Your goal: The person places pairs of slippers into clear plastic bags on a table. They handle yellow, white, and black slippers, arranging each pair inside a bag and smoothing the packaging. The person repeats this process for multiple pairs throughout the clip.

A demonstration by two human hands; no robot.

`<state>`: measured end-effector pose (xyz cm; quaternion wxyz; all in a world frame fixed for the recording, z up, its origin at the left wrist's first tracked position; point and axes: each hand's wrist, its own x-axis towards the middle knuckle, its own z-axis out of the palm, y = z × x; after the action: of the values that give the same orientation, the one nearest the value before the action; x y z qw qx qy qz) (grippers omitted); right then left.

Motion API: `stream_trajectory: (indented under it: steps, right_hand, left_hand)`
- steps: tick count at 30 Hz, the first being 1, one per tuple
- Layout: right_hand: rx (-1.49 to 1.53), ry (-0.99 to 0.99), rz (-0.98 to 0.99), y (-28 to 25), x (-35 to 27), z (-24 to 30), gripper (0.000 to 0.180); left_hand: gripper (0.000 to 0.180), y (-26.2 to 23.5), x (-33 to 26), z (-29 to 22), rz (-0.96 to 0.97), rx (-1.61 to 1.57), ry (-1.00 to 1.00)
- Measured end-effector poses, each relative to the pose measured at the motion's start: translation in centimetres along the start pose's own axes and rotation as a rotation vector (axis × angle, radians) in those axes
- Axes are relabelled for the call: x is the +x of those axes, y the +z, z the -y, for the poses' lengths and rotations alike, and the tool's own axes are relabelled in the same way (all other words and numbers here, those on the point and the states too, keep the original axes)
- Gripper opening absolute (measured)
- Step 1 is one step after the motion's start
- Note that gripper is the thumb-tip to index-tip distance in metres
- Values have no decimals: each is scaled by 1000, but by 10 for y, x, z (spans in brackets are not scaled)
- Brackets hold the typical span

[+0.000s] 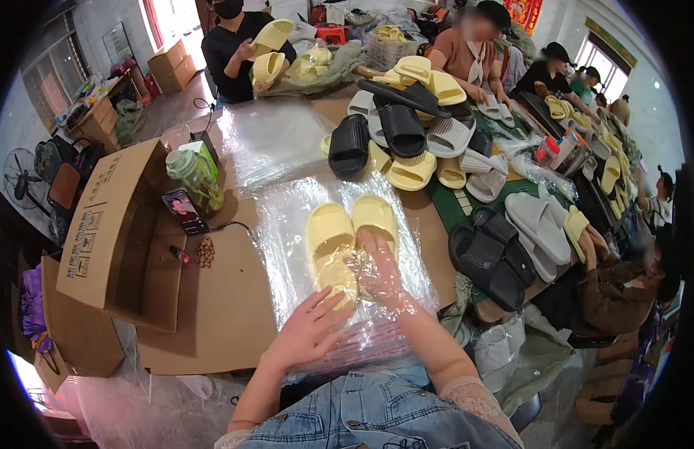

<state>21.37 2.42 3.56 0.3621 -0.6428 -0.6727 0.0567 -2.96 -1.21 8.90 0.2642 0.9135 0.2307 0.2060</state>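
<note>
Head view: right hand is sliding inside the bag onto slippers lying lengthwise ahead; left hand, fingers spread, is pressing the bag's mouth.

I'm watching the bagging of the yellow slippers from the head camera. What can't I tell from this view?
- Right hand: inside the clear plastic bag; glare blurs its grip.
- Yellow slippers: heels covered by both hands.
- Left hand: palm down, contact underneath unseen.
- Open cardboard box: its wall hides the contents.

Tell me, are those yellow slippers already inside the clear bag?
Inside: the yellow slippers show through the clear bag, with the right hand under the film.
</note>
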Motion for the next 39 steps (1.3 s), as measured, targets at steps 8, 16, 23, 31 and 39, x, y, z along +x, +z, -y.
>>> stream_trajectory:
  steps: [8,16,23,31,39]
  right_hand:
    - [431,11,403,-131,-112,-14,27]
    - [-43,49,-72,-152,-104,-46,31]
    - [309,-56,123,-130,-100,-65,24]
    - [561,205,-28,-99,-103,-87,13]
    - [313,395,-242,-68,-81,-81,20]
  left_hand:
    - [70,-14,-50,18,-116,-25,-227]
    - [58,-1,-35,19,7,213,-12]
    - [23,7,-42,24,-138,73,37]
    - [11,26,-52,36,-294,-199,-332]
    - [32,35,-22,43,-519,-370,-693]
